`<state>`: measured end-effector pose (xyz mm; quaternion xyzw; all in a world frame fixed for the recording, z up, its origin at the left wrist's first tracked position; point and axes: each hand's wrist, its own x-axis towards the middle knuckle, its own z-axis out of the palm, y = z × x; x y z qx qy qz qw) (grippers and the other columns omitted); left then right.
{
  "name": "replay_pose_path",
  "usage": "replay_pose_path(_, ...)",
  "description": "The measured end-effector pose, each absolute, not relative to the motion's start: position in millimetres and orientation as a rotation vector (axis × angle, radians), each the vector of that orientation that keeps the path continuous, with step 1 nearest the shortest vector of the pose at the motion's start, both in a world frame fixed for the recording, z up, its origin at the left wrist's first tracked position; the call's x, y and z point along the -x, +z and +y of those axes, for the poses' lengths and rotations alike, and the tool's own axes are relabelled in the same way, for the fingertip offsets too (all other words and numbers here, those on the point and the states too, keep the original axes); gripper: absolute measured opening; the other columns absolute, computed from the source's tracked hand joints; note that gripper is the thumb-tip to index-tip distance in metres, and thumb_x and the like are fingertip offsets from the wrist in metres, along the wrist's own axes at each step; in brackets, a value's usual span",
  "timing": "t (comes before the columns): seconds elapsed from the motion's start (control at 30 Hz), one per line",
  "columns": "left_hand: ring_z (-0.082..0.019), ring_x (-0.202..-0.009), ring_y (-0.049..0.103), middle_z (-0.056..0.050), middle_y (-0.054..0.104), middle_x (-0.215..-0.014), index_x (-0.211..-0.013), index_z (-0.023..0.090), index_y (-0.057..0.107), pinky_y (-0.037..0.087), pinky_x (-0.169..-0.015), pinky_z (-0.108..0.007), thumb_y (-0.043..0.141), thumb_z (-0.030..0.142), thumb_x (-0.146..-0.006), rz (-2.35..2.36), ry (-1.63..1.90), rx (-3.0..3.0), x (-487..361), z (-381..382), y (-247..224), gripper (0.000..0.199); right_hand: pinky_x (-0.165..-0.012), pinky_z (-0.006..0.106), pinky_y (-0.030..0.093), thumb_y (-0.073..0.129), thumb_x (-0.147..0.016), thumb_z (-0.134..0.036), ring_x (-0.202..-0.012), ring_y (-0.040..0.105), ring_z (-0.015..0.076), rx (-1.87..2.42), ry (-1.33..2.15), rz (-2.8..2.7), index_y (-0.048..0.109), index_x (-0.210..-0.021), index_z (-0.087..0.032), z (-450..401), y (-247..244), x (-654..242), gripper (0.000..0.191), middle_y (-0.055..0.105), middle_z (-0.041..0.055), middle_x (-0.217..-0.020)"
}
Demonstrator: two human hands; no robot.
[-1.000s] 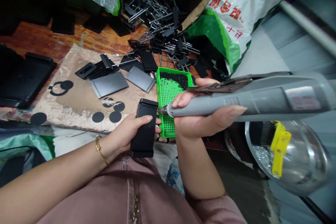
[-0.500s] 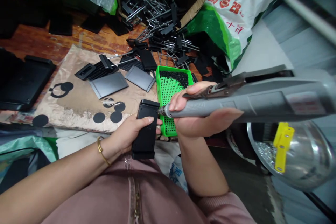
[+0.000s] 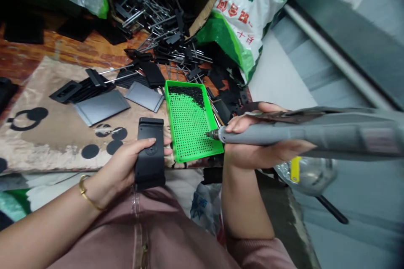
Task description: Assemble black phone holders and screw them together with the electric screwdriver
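My left hand (image 3: 126, 159) is closed around a black plastic holder part (image 3: 149, 164), thumb on its face and fingertips showing at its right edge. In my right hand (image 3: 252, 147) is a grey electric screwdriver (image 3: 293, 132), lying nearly level with its bit pointing left. The bit tip is over the green perforated tray (image 3: 189, 134); whether it touches the tray I cannot tell. Small black screws (image 3: 189, 93) are heaped at the tray's far end. A gap separates the bit from the black part.
Silver-grey plates (image 3: 102, 107) and black discs (image 3: 90, 151) lie on the cardboard sheet (image 3: 59, 134). Behind are metal-rodded black brackets (image 3: 148, 12) spilling from a cardboard box (image 3: 205, 4), and a white-green sack (image 3: 240, 12). A metal bowl (image 3: 318, 176) stands at the right.
The screwdriver has moved away from the black part's edge to over the tray. My left hand keeps its hold on the part. The whole view has shifted to the right.
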<state>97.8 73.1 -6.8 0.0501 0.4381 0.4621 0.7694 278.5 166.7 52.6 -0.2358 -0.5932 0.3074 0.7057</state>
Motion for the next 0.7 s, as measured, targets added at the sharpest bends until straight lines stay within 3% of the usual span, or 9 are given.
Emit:
replay_pose_path(0.1,-0.03,-0.083,0.071,-0.021,0.072,-0.099,-0.112,0.006,0.066,0.059,-0.073,-0.04,0.056,0.019,-0.082,0.982,0.992,-0.142,-100,74,-9,0.034,-0.032,0.025,0.035,0.036,-0.084,-0.063,-0.033,0.043,0.012,0.636,0.589,-1.289,0.063,-0.09,-0.02,171,35,-297,0.051,0.049,-0.0042,-0.046)
replay_pose_path(0.23,-0.029,-0.08,0.072,-0.022,0.073,-0.095,-0.109,0.005,0.066,0.06,-0.07,-0.038,0.055,0.018,-0.083,1.016,0.969,-0.121,-101,76,-8,0.032,-0.034,0.025,0.036,0.037,-0.083,-0.061,-0.035,0.045,0.0122,0.727,0.582,-1.245,0.06,-0.09,-0.02,173,18,-301,0.047,0.049,-0.0055,-0.046)
replay_pose_path(0.7,-0.03,-0.089,0.07,-0.019,0.07,-0.109,-0.109,0.009,0.068,0.059,-0.075,-0.043,0.059,0.018,-0.08,1.035,1.015,-0.162,-103,75,-9,0.031,-0.039,0.026,0.037,0.035,-0.082,-0.062,-0.037,0.046,0.012,0.817,0.65,-1.233,0.056,-0.092,-0.021,179,5,-297,0.047,0.049,-0.0075,-0.046)
